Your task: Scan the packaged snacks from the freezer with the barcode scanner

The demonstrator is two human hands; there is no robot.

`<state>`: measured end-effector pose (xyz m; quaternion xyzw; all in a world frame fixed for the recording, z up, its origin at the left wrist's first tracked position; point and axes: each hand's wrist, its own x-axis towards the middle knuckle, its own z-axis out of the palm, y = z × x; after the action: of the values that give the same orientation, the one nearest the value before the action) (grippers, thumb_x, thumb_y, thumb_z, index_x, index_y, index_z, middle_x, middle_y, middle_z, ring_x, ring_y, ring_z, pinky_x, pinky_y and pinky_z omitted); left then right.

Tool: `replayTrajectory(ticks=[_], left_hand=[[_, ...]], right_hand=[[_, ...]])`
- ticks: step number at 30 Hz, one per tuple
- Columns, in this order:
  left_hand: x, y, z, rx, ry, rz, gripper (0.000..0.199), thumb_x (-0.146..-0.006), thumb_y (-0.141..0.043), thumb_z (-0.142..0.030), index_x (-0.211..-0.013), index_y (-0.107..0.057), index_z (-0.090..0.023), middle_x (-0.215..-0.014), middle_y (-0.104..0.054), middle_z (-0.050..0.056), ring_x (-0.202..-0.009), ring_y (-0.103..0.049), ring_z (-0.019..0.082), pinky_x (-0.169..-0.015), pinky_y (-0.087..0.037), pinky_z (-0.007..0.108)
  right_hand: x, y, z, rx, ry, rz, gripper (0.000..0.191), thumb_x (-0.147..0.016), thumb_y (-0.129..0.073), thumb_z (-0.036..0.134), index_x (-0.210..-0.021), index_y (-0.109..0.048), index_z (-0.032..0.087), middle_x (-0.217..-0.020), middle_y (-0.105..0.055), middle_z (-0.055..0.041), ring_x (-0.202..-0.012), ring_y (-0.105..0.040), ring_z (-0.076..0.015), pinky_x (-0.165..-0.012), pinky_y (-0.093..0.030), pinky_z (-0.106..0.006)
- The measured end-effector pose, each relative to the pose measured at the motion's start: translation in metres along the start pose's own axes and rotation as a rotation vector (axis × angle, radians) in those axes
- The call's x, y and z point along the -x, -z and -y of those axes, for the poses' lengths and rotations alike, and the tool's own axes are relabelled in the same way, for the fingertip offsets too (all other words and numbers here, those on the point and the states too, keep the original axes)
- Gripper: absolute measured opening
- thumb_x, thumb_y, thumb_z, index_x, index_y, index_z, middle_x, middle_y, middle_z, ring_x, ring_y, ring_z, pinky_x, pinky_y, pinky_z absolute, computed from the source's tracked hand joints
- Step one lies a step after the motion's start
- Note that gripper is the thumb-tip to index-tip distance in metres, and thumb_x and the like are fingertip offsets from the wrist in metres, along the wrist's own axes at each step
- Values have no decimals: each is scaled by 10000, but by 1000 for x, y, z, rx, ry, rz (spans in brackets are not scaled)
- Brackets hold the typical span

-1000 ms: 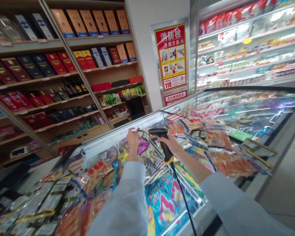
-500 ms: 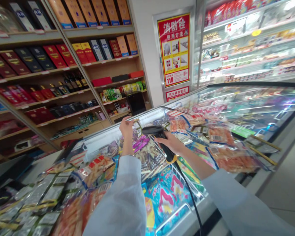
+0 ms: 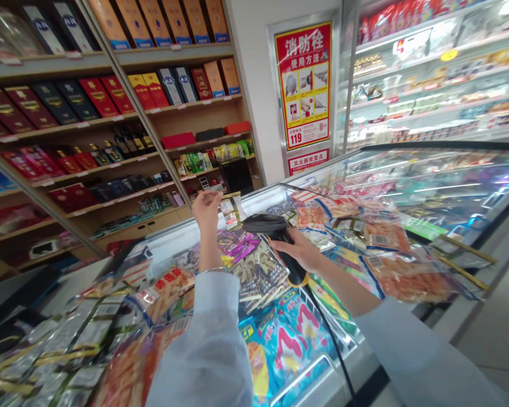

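Barcode scanner (image 3: 265, 224) firmly in right-hand grip (image 3: 297, 249), snack packet (image 3: 231, 210) just beside pinched left hand (image 3: 206, 209)

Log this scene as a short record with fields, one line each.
Left hand: raised beside a small clear packet, contact unclear
Right hand: gripping a black handheld barcode scanner
Scanner cord: black cord running down past the freezer edge
Below hands: bagged snacks in a chest freezer
Left background: wooden shelves of boxed goods and bottles
Right background: refrigerated display
Wall: red and yellow fire hydrant instruction poster
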<state>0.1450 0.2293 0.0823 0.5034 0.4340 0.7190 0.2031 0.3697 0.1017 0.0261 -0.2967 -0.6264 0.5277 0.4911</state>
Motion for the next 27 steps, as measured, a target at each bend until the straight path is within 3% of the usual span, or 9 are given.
replayTrajectory(ticks=[11, 14, 17, 22, 27], left_hand=[[6, -5, -11, -65, -42, 17, 272, -619, -715, -372, -780, -632, -168, -624, -601, -23, -542, -540, 93, -462, -423, 175], [8, -3, -24, -77, -84, 5, 231, -655, -695, -357, -774, -628, -170, -607, -581, -34, -527, -520, 86, -470, -406, 175], [10, 2, -60, -108, -181, -19, 211, -702, -672, -357, -798, -627, -175, -617, -579, -36, -516, -502, 85, -488, -403, 188], [-3, 23, -144, -289, -409, -20, 152, -737, -661, -308, -821, -636, -183, -640, -567, -32, -601, -536, 104, -587, -434, 204], [-19, 71, -203, -311, -486, 12, 160, -747, -669, -271, -871, -642, -173, -706, -537, -19, -703, -562, 120, -644, -472, 213]], right_hand=[[0, -1, 1, -54, -30, -39, 289, -708, -685, 430, -705, -548, 176, -475, -558, 28, -343, -476, -103, -354, -384, -229], [-1, -1, 0, -76, -33, -59, 292, -695, -688, 435, -730, -560, 175, -493, -566, 29, -352, -490, -108, -358, -392, -231], [-2, -1, 0, -120, -66, -88, 294, -687, -690, 436, -755, -560, 181, -506, -570, 32, -364, -489, -104, -369, -395, -230], [-1, 7, 1, -155, -118, -77, 321, -657, -701, 454, -773, -573, 183, -514, -571, 31, -382, -496, -107, -388, -398, -232], [8, 4, 24, -146, -104, 44, 306, -660, -707, 430, -780, -580, 179, -506, -572, 25, -370, -485, -104, -370, -359, -224]])
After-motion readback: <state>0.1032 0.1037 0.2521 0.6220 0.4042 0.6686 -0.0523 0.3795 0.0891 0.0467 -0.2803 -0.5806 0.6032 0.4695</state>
